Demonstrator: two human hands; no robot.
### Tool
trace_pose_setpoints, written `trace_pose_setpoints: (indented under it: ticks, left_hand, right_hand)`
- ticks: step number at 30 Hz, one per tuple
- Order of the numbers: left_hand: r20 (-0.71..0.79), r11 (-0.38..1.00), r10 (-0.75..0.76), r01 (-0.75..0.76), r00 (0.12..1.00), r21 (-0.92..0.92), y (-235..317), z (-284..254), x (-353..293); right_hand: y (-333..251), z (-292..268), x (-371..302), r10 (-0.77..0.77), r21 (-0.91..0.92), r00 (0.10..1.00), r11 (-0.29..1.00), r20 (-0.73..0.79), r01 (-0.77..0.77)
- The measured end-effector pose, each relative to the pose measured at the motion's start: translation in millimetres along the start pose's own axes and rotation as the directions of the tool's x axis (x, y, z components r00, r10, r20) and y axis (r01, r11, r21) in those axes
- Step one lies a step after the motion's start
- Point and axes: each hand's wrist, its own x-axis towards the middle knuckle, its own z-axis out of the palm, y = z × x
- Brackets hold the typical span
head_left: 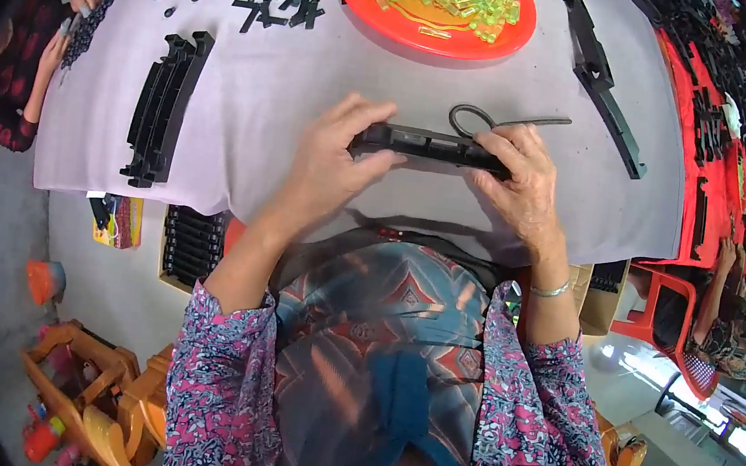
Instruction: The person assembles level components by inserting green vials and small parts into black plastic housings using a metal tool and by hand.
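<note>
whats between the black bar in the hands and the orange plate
In the head view, only a bent metal hook tool on grey cloth lies between black bar and orange plate.

Evenly and softly lit across the middle of the frame. Blown-out glare at lower right. Faint shadows under objects. Strongly bent toward a black circular rim. Slightly soft, smeared near edges.

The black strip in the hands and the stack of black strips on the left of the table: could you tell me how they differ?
The black strip is a single piece, held crosswise between the left hand and the right hand. The stack of black strips is several pieces lying untouched on the grey table cover, running roughly lengthwise away from the person. Both look like long, notched black plastic parts.
</note>
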Motion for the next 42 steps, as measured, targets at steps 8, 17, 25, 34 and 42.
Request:
trace_pose_setpoints:
  ticks: [8, 17, 25, 34, 42]
  left_hand:
    - [0.089, 0.997, 0.014, -0.021, 0.996, 0.081, -8.3, 1.2, -0.8]
    - [0.134, 0.966, 0.115, -0.143, 0.984, 0.218, -4.8, -1.2, 1.8]
    - [0.157, 0.955, 0.158, -0.192, 0.975, 0.225, -7.0, 1.4, 0.0]
    - [0.149, 0.943, 0.157, -0.193, 0.976, 0.271, -11.4, 0.6, 0.1]
    - [0.149, 0.939, 0.177, -0.212, 0.973, 0.27, -8.2, 3.4, 0.4]
  right_hand:
    - [-1.4, -8.2, 1.7, 0.089, 0.083, 0.994, 0.992, 0.066, -0.094]
    - [22.6, -19.7, 25.8, 0.226, -0.02, 0.966, 0.974, 0.128, -0.225]
    - [45.1, -25.2, 40.2, 0.185, 0.07, 0.95, 0.976, 0.251, -0.208]
    - [30.2, -22.1, 92.8, 0.185, 0.043, 0.981, 0.981, 0.057, -0.187]
    - [50.4, 33.5, 161.1, -0.027, -0.053, 0.95, 0.998, 0.311, 0.046]
